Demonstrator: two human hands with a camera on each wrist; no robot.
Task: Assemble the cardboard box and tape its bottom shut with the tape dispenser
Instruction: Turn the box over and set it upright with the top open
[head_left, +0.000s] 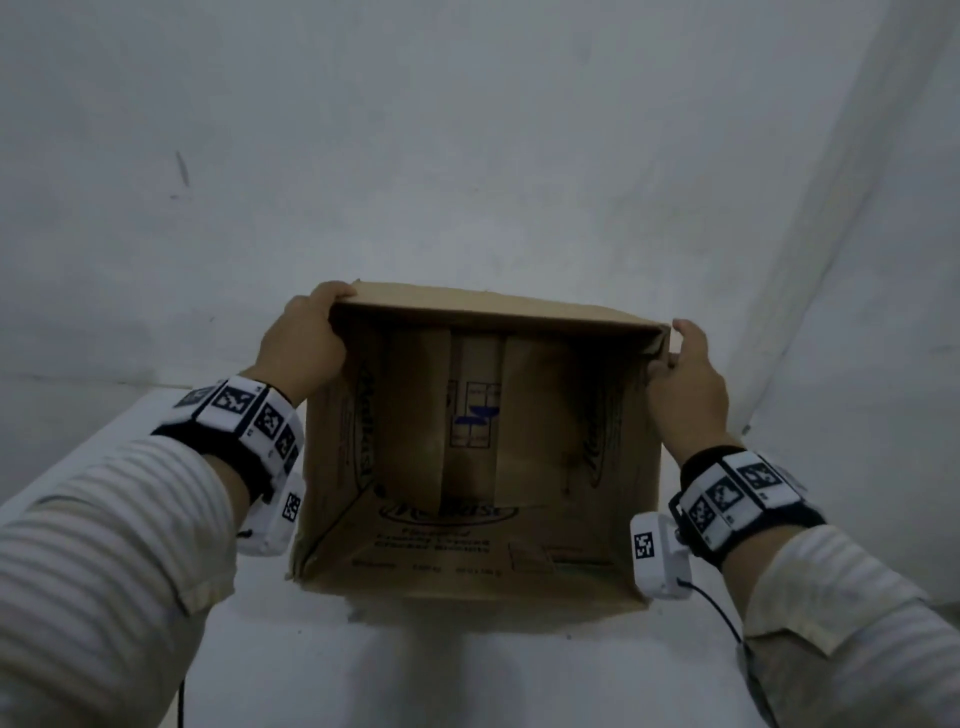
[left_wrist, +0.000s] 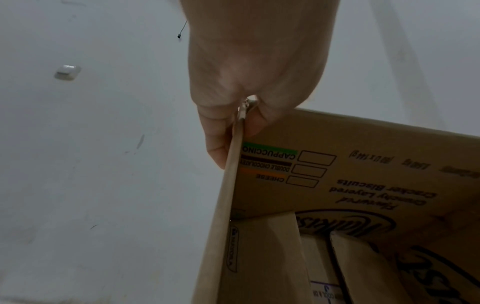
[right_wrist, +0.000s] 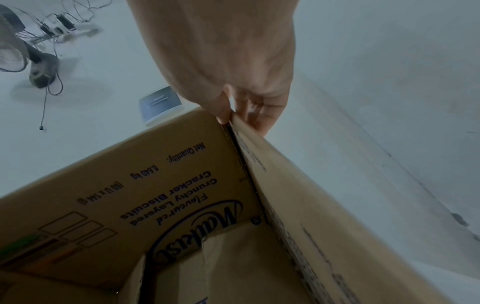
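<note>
A brown printed cardboard box (head_left: 478, 545) is held up over a white surface, its open side turned toward me, with folded flaps visible deep inside. My left hand (head_left: 306, 338) grips the box's upper left corner (left_wrist: 242, 115), the thumb inside and the fingers outside. My right hand (head_left: 685, 374) pinches the upper right corner (right_wrist: 233, 121) the same way. No tape dispenser is in any view.
A white wall (head_left: 467, 130) stands behind the box. A standing fan (right_wrist: 23, 51) with cables and a dark booklet (right_wrist: 159, 105) lie on the white floor in the right wrist view. A small white block (left_wrist: 68, 72) sits off to the left.
</note>
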